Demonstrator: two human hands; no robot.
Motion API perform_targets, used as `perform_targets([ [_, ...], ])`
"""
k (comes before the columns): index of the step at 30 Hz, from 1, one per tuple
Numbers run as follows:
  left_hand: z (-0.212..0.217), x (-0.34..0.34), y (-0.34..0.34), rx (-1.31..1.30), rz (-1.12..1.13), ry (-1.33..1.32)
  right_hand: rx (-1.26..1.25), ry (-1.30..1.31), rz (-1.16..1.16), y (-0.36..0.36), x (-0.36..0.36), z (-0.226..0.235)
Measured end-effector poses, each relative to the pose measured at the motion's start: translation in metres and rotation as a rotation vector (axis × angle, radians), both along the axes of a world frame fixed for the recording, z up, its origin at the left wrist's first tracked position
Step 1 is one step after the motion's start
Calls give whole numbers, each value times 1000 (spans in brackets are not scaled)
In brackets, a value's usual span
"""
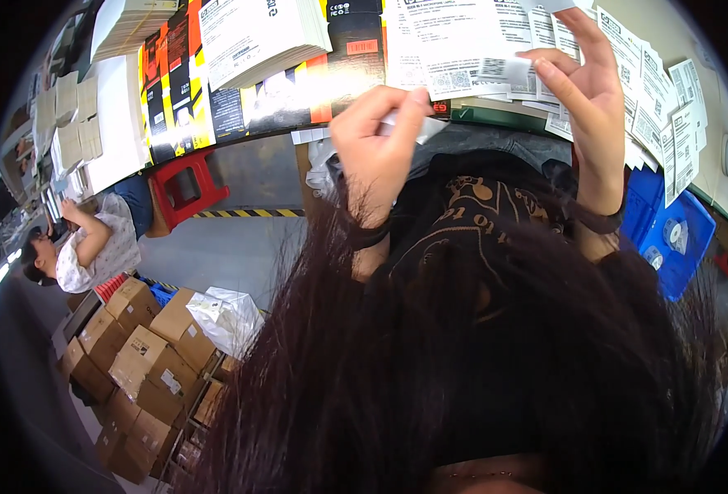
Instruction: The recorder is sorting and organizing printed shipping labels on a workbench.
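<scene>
My left hand (378, 136) is over the front edge of the table, its fingers closed on a small crumpled white piece of paper (430, 128). To the right, my right hand (592, 95) is raised over the table with its palm toward me. A small white label with a barcode (502, 69), slightly blurred, is at its thumb and a bent finger; the other fingers are stretched upward. Under it lie large printed white sheets (450, 41). Overlapping printed label strips (648, 90) fan out to the right of my right hand.
A thick stack of printed sheets (261, 41) rests on black, yellow and orange boxes (174, 99) at left. A red stool (189, 191) stands below. A blue bin (668, 235) is at right. A person (104, 235) works at far left, near cardboard boxes (146, 362).
</scene>
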State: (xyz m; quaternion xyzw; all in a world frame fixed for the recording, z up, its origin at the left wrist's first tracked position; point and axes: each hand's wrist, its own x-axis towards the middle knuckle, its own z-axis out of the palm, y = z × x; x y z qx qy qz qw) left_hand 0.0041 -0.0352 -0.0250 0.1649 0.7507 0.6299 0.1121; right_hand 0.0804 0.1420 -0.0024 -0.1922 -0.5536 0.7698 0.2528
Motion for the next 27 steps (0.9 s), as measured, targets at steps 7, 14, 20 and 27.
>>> perform_targets([
  [7, 8, 6, 6, -44, -86, 35, -127, 16, 301, 17, 9, -19],
  [14, 5, 3, 10, 5, -112, 148, -165, -69, 350, 19, 8, -19],
  [20, 6, 2, 6, 40, -171, 122, -160, -76, 337, 18, 9, -20],
  [27, 0, 1, 12, 4, -169, 175, 73, -91, 358, 9, 6, -20],
])
